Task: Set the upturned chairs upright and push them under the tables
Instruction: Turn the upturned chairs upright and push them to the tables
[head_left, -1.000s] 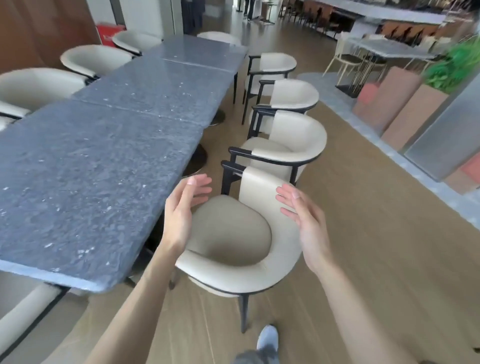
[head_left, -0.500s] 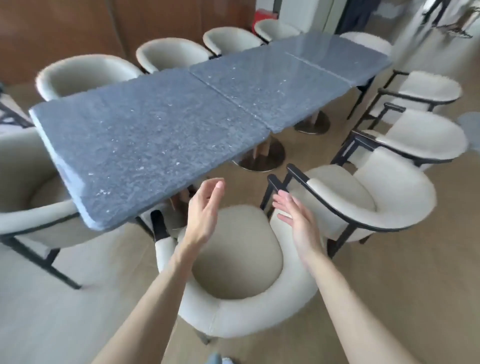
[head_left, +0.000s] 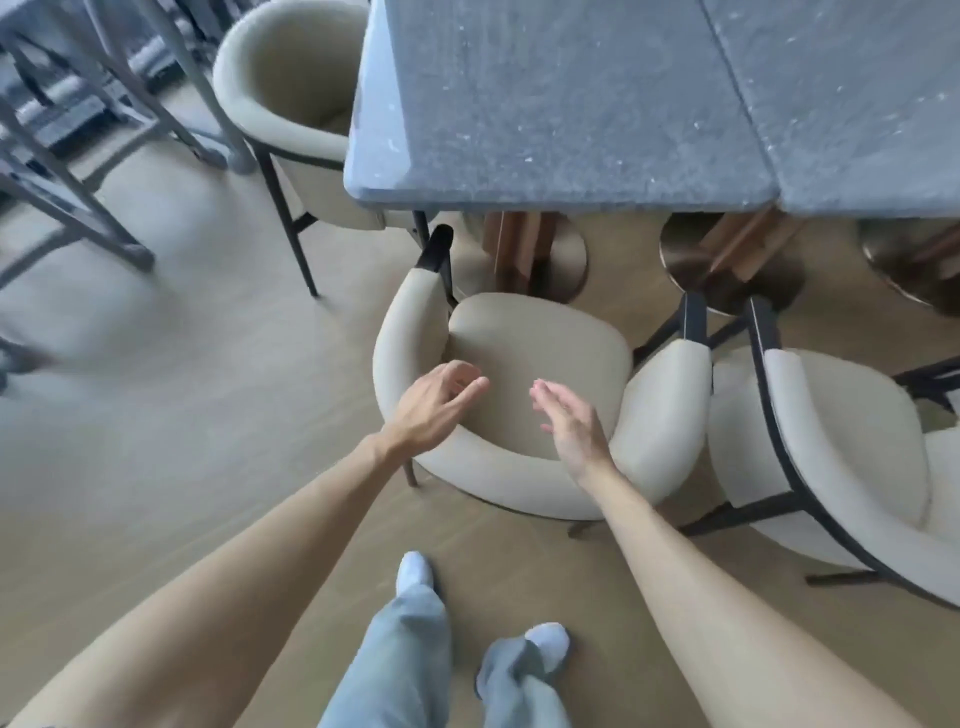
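A cream upholstered chair (head_left: 535, 358) with a curved back and black legs stands upright just in front of me, its seat facing the grey stone table (head_left: 561, 104). The seat's front lies short of the table edge. My left hand (head_left: 434, 408) hovers over the chair's back rim on the left, fingers loosely curled and apart, holding nothing. Over the seat's right half, my right hand (head_left: 569, 423) is flat and open, also empty. Whether either hand touches the chair is unclear.
A second cream chair (head_left: 841, 457) stands close on the right, a third (head_left: 283, 88) at the table's left end. Round metal table bases (head_left: 727, 270) sit under the tabletop. Grey metal furniture legs (head_left: 78, 171) crowd the left. My feet (head_left: 415, 574) are on the wooden floor.
My view has swung down and left, so the chair now sits square before me. Both hands have dropped lower toward the chair's back and drawn closer together.
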